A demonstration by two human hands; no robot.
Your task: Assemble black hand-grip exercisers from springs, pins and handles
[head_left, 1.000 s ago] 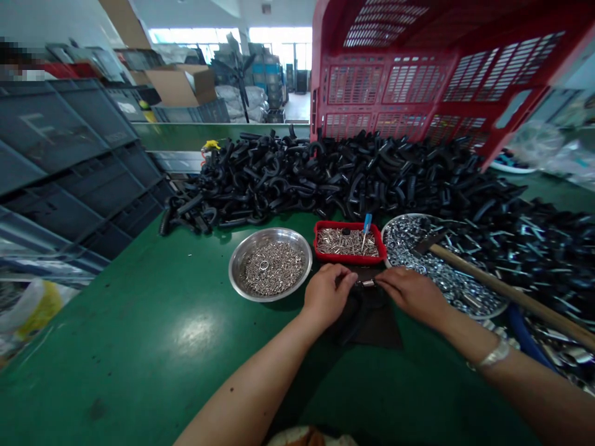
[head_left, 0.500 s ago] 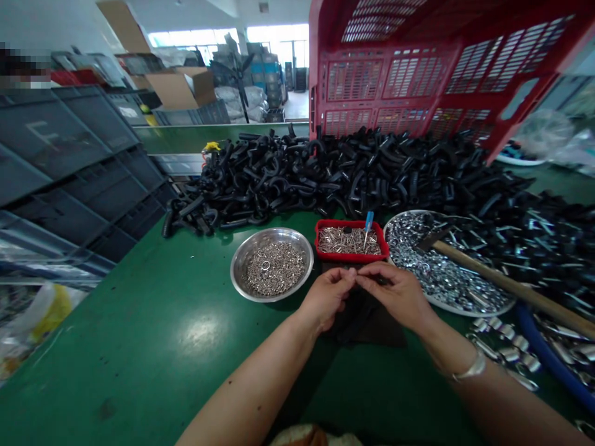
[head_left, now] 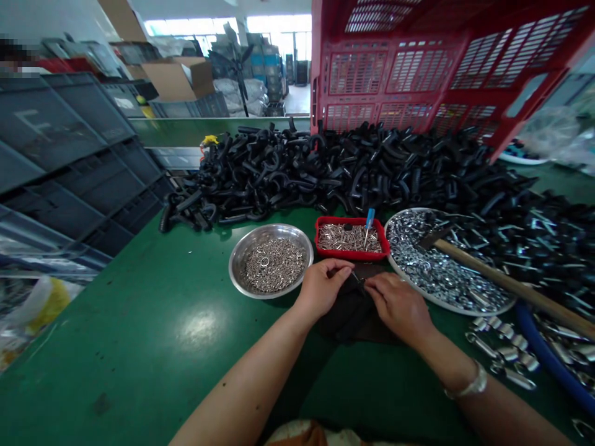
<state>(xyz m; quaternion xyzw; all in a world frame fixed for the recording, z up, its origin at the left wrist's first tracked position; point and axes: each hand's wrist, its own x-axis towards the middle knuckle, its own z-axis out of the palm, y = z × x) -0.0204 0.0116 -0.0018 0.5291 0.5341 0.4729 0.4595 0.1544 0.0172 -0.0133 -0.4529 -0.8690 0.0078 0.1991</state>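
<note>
My left hand [head_left: 325,286] pinches one end of a thin metal pin [head_left: 356,276] over a dark pad [head_left: 372,325]. Close beside it, my right hand [head_left: 400,305] has its fingers pressed together on something too small to make out, near the pin's other end. Behind the hands lies a red tray [head_left: 320,249] of small metal pins, with a blue-handled screwdriver [head_left: 370,220] standing in it. Left of the hands is a steel bowl [head_left: 236,275] full of tiny metal parts, a ring on top. A white round tray [head_left: 434,301] of shiny pieces sits to the right.
A hammer [head_left: 502,280] lies across the white tray. Black curved parts [head_left: 344,167] are heaped along the back, before a red crate [head_left: 385,74]. Metal sleeves [head_left: 511,350] and a blue rim [head_left: 548,365] are at the right. Grey crates [head_left: 69,142] stand left.
My hands have moved slightly apart, the right one lower and to the right. A thin pin now shows between them. The view has shifted slightly.
</note>
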